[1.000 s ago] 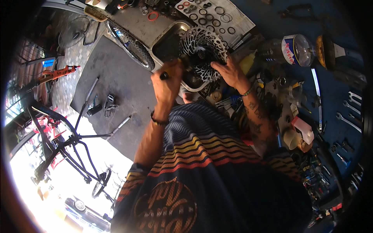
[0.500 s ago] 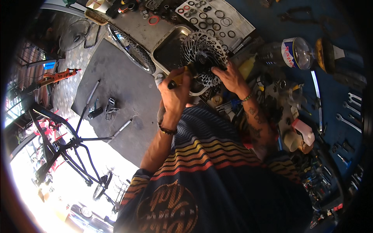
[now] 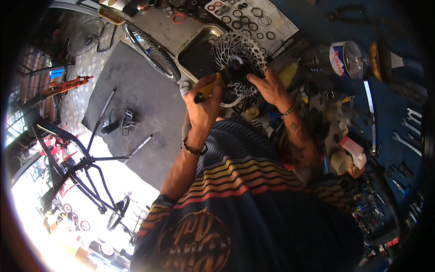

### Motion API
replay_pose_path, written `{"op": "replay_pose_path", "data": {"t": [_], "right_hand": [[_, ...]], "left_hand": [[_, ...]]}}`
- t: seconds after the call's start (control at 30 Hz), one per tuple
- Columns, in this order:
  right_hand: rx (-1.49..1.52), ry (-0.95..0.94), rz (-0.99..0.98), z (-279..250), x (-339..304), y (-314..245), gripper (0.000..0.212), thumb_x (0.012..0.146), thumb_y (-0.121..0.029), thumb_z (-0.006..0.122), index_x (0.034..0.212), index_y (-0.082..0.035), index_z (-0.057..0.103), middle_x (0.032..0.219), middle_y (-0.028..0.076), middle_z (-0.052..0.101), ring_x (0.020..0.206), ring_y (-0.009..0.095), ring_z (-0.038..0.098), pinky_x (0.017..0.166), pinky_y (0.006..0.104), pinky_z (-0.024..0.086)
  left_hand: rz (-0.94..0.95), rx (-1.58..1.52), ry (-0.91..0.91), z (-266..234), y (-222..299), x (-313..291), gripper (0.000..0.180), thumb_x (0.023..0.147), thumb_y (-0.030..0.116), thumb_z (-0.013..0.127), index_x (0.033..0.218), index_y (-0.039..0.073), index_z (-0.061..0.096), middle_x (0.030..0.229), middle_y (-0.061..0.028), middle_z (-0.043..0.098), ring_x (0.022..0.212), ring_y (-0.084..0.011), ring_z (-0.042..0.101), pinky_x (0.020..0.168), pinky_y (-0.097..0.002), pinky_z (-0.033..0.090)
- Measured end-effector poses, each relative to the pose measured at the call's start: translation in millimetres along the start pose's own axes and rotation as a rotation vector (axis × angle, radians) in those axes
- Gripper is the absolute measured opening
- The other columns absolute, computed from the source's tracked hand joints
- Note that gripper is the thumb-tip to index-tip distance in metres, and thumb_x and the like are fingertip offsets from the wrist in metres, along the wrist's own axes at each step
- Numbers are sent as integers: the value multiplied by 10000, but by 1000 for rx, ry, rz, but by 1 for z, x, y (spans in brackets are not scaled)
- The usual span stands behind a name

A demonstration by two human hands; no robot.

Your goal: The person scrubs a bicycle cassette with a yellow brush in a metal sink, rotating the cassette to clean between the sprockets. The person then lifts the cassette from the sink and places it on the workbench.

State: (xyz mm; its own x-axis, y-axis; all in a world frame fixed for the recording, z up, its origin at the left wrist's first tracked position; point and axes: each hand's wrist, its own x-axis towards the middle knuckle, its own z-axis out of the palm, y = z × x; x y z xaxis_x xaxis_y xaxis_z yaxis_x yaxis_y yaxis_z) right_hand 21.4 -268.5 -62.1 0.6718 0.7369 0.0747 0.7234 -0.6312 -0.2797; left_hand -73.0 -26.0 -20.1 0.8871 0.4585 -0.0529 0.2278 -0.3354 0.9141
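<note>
My right hand (image 3: 267,86) grips the lower rim of a silver bicycle cassette (image 3: 238,56), holding the stack of toothed sprockets above a dark metal tray (image 3: 199,54). My left hand (image 3: 204,102) is closed round a tool with a yellow and black handle (image 3: 209,88), and the tool's far end rests against the cassette's sprockets. Both forearms come up from my dark striped shirt.
A bike wheel with its tyre (image 3: 152,52) leans left of the tray. A white sheet with several rings and seals (image 3: 247,13) lies behind. A can (image 3: 344,59), bottles and wrenches (image 3: 410,131) crowd the blue bench at right. A black bike frame (image 3: 77,167) stands at lower left.
My left hand with the tool has moved right and up, from below the cassette onto its sprockets. The cassette now sits a little higher in my right hand.
</note>
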Motion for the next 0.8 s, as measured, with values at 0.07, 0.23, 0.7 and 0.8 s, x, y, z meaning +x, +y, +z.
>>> {"op": "replay_pose_path", "data": {"t": [0.07, 0.23, 0.7, 0.8], "right_hand": [[38, 26, -9, -1, 2, -1, 415, 982, -54, 603, 1369, -130, 735, 1504, 232, 588, 1374, 447, 542, 1188, 516, 453], [58, 8, -7, -1, 3, 0, 383, 993, -73, 609, 1349, -120, 744, 1478, 250, 593, 1359, 441, 551, 1193, 512, 449], [26, 56, -97, 8, 1, 8, 338, 980, -116, 657, 1310, -89, 724, 1615, 334, 424, 1504, 506, 409, 1279, 543, 352], [4, 89, -155, 7, 4, 7, 353, 977, -129, 674, 1324, -83, 712, 1613, 340, 422, 1495, 508, 419, 1276, 548, 354]], "left_hand": [[-151, -124, 10, -2, -5, 6, 275, 988, 197, 770, 1169, -7, 807, 883, -162, 818, 644, -195, 763, 661, -313, 621], [-158, -89, -62, -7, -21, 29, 256, 1004, 168, 737, 1164, -21, 801, 835, -146, 808, 680, -181, 778, 633, -320, 617], [-13, -349, 62, -9, -21, 61, 296, 1015, 182, 726, 1135, -84, 775, 842, -165, 791, 692, -196, 777, 632, -317, 631], [-237, -306, -49, -11, -19, 66, 305, 1017, 196, 721, 1116, -87, 778, 834, -168, 794, 690, -201, 778, 628, -326, 628]]}}
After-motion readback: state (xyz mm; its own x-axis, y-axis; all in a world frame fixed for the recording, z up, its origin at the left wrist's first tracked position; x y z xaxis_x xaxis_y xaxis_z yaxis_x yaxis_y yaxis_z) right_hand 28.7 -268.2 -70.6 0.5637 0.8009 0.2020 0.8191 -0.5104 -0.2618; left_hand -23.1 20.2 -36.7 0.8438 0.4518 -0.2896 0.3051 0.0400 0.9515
